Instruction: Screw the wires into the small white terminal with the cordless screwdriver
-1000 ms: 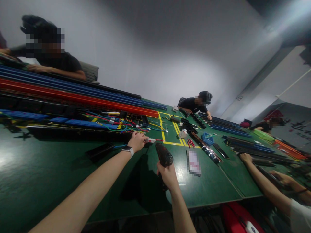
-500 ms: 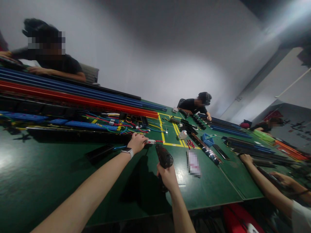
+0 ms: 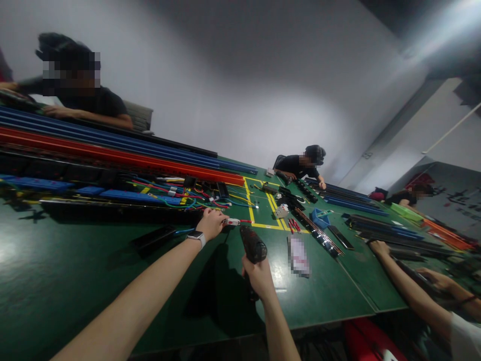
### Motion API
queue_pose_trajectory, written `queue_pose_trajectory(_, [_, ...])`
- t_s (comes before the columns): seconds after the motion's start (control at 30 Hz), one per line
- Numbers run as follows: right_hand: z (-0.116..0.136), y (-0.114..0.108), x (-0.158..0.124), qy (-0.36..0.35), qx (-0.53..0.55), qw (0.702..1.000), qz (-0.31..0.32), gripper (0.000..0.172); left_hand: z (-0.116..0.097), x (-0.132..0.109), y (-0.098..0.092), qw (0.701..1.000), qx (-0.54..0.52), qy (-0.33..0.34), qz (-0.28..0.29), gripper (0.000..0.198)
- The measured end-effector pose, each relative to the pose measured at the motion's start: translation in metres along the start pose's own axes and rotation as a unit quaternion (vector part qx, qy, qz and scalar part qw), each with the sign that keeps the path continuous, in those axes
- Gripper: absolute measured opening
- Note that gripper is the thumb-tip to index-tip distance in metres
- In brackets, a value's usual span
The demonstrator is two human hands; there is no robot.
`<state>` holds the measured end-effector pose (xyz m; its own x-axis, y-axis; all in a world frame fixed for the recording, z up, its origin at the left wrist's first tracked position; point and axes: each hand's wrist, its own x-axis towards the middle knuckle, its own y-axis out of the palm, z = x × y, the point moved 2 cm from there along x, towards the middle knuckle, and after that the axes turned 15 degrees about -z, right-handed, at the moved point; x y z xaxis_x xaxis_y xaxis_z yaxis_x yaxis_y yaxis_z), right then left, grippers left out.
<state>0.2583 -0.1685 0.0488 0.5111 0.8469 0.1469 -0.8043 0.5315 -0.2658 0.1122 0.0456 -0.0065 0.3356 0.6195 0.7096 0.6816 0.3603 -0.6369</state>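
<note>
My left hand [image 3: 212, 222], with a white watch on the wrist, is closed on a small white connector [image 3: 233, 221] with a red wire at the green table's [image 3: 75, 271] middle. My right hand [image 3: 259, 278] grips a black power screwdriver [image 3: 252, 245], its nose pointing towards the connector. A black strip [image 3: 154, 235] lies just left of my left wrist.
Long red [image 3: 112, 155] and blue [image 3: 112, 140] rails and loose coloured wires [image 3: 180, 193] lie beyond my hands. A yellow-taped square [image 3: 263, 205], red-handled tools [image 3: 293, 224] and a blurred card [image 3: 299, 255] sit to the right. A co-worker's arms [image 3: 409, 281] reach in at right; other people sit at the far side.
Both hands stay in place on the connector and the screwdriver. The view has shifted slightly; the co-worker's arms at right moved a little.
</note>
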Motion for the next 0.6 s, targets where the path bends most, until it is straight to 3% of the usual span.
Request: queue_pose_trajectory(0.6, [-0.004, -0.0001, 0.0024, -0.005, 0.003, 1.0, 0.0, 0.012, -0.0022, 0.001, -0.0019, 1.0, 0.002, 0.001, 0.004, 0.023])
